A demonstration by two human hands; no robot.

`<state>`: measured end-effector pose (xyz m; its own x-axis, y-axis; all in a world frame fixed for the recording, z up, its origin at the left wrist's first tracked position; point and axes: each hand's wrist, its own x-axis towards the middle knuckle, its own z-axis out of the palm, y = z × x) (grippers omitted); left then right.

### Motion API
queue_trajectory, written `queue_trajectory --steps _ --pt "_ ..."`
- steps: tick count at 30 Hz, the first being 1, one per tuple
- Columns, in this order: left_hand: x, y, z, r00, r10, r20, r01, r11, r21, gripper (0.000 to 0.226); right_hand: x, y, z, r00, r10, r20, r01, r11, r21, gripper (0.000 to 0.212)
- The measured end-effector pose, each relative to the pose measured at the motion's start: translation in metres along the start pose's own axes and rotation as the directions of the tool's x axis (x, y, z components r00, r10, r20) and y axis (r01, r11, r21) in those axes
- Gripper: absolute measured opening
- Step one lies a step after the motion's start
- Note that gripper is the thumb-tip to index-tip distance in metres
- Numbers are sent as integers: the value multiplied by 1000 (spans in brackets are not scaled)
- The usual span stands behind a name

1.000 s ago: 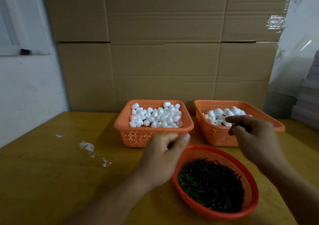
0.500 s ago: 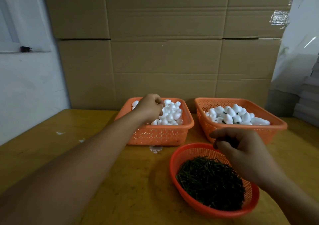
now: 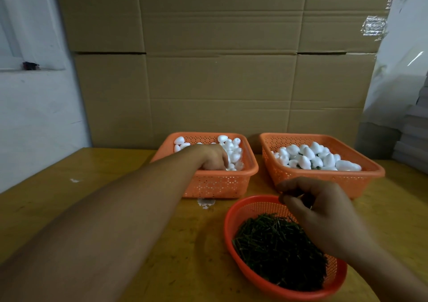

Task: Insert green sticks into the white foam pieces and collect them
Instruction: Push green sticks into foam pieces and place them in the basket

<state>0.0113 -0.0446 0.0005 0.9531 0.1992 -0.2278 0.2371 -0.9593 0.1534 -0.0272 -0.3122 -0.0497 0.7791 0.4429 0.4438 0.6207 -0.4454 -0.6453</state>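
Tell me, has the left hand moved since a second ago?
Yes. The left hand has gone from in front of the left orange basket, on the near side, forward into it among the white foam pieces.

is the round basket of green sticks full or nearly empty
Fairly full: dark green sticks are heaped across most of the round orange mesh basket, hiding its bottom.

A yellow-brown table (image 3: 69, 209) bears white flecks. Behind it stacked cardboard boxes (image 3: 220, 70) fill the view. At left, a white wall (image 3: 34, 116) with a window ledge (image 3: 14, 66). At right, a white plastic sheet (image 3: 403, 58) above grey stacked boards (image 3: 414, 144). Light is dim.
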Motion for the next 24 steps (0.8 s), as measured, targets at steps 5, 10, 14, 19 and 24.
queue_trajectory --steps 5,10,14,19,24 --pt "10 -5 3 996 -80 50 77 996 50 53 -1 -1 3 1000 -21 14 21 1000 -14 23" --pt "22 -12 12 995 -104 9 103 995 13 57 -2 1 5 999 -23 26 23 999 -22 21" --pt "22 -13 13 996 -52 -70 50 998 -30 37 -4 -1 7 998 -29 50 30 999 -30 21" --pt "19 -17 9 973 19 -229 -85 955 -285 27 -4 -4 6 997 -34 65 36 999 -34 22" --pt "4 -11 10 877 72 -475 -324 819 -473 31 -5 -6 7 996 -46 75 49 998 -28 20"
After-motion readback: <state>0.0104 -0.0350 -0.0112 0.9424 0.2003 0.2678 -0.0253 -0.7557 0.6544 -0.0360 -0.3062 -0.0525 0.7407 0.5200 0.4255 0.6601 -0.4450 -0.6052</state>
